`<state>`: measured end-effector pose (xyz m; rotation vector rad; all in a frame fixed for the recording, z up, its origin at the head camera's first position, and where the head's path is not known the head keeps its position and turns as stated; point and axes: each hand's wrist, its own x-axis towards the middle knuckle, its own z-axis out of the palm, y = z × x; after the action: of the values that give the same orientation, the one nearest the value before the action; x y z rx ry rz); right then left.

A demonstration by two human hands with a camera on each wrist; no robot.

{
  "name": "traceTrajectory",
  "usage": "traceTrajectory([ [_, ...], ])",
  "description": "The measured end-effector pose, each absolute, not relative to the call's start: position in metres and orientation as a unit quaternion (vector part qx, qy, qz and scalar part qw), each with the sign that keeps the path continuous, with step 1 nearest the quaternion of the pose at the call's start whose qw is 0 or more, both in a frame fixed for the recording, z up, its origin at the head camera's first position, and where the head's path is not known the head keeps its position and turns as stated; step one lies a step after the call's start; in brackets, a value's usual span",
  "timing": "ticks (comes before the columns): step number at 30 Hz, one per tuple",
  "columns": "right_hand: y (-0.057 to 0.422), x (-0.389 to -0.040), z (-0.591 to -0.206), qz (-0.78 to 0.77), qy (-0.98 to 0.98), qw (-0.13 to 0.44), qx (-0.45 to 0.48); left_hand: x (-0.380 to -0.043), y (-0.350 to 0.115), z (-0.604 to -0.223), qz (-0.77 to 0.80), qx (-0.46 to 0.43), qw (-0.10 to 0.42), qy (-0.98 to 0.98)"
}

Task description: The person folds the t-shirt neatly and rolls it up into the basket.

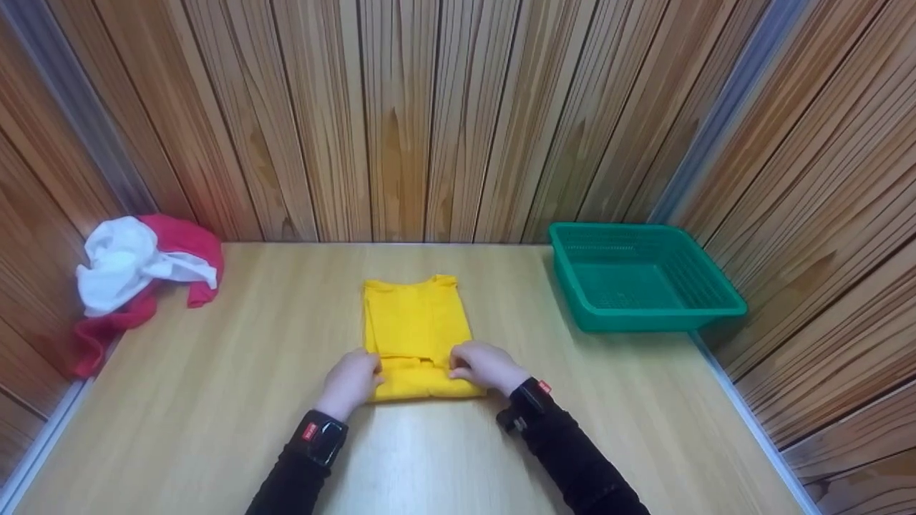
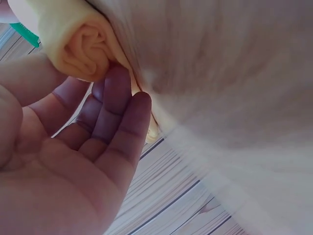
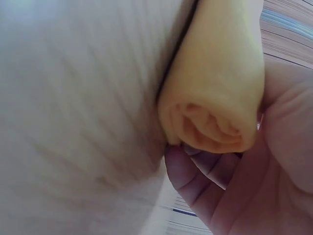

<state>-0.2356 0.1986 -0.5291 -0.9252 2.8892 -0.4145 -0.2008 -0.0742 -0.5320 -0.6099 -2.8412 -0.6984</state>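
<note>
A folded yellow garment [image 1: 415,322] lies flat on the table, its near edge rolled into a thick band across the front. My left hand [image 1: 352,383] holds the left end of that roll. In the left wrist view the yellow roll [image 2: 90,56] shows its spiral end, with the thumb on one side and curled fingers [image 2: 117,93] on the other. At the opposite end, my right hand [image 1: 490,366] grips the roll the same way. The right wrist view shows the coiled end of the yellow roll [image 3: 210,125] between the thumb side and fingers [image 3: 183,171].
A green plastic basket [image 1: 647,320] stands at the back right of the wooden table [image 1: 236,400]. Crumpled white cloth [image 1: 122,261] and red cloth [image 1: 189,239] lie heaped in the back left corner. Wood-panelled walls [image 1: 397,129] enclose the back and both sides.
</note>
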Motion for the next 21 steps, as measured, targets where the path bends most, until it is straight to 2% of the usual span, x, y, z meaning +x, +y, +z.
traceTrajectory([
  [6,0.202,-0.229,-0.527,-0.133,0.943,0.018,-0.305,-0.193,-0.077,-0.527,-0.216,-0.210,0.066,-0.951],
  [11,0.207,-0.218,-0.523,-0.148,0.934,-0.028,-0.324,-0.184,-0.081,-0.525,-0.220,-0.220,0.092,-0.946],
  [21,0.207,-0.190,-0.510,-0.103,0.919,-0.119,-0.362,-0.165,-0.084,-0.522,-0.197,-0.268,0.223,-0.916],
])
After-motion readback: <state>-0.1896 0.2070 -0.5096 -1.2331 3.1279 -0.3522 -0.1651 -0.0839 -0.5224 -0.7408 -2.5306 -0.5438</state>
